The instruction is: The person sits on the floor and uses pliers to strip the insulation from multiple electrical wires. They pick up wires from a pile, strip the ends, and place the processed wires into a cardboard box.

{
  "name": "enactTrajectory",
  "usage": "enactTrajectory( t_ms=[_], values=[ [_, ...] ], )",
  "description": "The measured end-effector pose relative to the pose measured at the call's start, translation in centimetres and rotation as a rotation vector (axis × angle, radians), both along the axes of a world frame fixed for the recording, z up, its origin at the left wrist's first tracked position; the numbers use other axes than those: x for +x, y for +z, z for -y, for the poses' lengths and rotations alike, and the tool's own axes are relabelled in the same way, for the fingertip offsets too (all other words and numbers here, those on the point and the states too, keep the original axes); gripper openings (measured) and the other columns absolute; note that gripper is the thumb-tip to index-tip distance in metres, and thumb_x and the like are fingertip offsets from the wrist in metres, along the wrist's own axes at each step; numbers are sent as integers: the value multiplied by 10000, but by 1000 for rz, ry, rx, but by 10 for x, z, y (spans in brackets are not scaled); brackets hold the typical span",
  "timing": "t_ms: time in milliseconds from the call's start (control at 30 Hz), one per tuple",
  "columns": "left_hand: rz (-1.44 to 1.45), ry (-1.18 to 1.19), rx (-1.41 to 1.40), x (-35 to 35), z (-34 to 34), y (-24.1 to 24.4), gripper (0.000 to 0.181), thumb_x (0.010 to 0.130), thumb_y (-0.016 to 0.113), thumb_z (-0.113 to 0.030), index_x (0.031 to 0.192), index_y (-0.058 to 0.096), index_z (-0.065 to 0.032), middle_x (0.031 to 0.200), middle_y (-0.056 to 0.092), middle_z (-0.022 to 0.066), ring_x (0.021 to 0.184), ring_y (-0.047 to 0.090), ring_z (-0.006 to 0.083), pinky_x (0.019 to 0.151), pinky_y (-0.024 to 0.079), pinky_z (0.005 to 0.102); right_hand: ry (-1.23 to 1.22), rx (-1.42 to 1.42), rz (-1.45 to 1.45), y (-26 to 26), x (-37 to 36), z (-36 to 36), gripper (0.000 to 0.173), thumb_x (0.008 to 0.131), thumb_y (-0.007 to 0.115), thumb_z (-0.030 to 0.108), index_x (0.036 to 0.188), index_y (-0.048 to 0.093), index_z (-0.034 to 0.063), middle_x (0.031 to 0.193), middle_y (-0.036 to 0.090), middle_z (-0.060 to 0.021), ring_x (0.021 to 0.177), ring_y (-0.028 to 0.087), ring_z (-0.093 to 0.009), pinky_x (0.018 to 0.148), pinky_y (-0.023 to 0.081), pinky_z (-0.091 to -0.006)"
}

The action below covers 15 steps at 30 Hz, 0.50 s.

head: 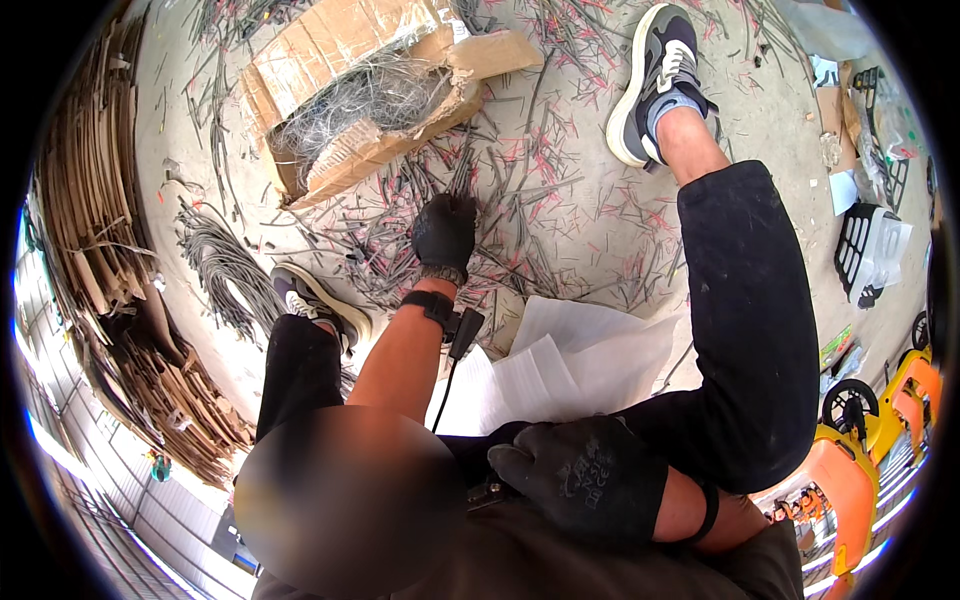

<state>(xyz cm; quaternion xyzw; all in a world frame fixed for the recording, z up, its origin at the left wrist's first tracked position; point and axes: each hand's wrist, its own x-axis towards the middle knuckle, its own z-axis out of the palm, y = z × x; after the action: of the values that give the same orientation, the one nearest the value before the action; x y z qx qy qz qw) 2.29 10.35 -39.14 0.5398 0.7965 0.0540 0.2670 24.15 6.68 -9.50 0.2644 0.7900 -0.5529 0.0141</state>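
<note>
My left hand (pixel 445 234), in a black work glove, reaches down to the floor among cut cable pieces (pixel 382 259), black and red. Its fingers are curled, and a bunch of dark cable pieces (pixel 463 169) sticks out beyond them; the fingertips are partly hidden. Close to my waist, my right hand (pixel 581 476) lies back-up near my thigh, gloved the same way. Its palm and most of its fingertips are out of sight. Beyond my left hand sits a torn cardboard box (pixel 322 41) holding a tangle of clear strands (pixel 367 94).
White foam sheeting (pixel 592 356) lies between my legs. A coiled cable bundle (pixel 232 281) rests left of my shoe (pixel 319 300). Flattened cardboard (pixel 90 187) is stacked at left. Black crates (pixel 862 247) and yellow-orange wheeled items (pixel 840 465) stand at right.
</note>
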Motion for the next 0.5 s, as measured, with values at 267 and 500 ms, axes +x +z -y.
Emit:
enactTrajectory(
  t_ms=[267,500],
  values=[
    [89,-31,-44,-15,-2,5,260,793,644,-286,804,714,-35,770,668,212,765,652,416,685,514,471,-22,-29,-10,8,-1,0,253,880,543,226,1055,593,50,791,589,-78,669,641,-229,535,493,-368],
    [227,41,-118,-39,7,59,259,748,667,-271,823,735,-32,737,695,184,721,691,348,688,533,420,74,26,73,28,-12,-6,203,838,547,182,992,571,51,828,607,-105,669,662,-259,549,489,-392]
  ],
)
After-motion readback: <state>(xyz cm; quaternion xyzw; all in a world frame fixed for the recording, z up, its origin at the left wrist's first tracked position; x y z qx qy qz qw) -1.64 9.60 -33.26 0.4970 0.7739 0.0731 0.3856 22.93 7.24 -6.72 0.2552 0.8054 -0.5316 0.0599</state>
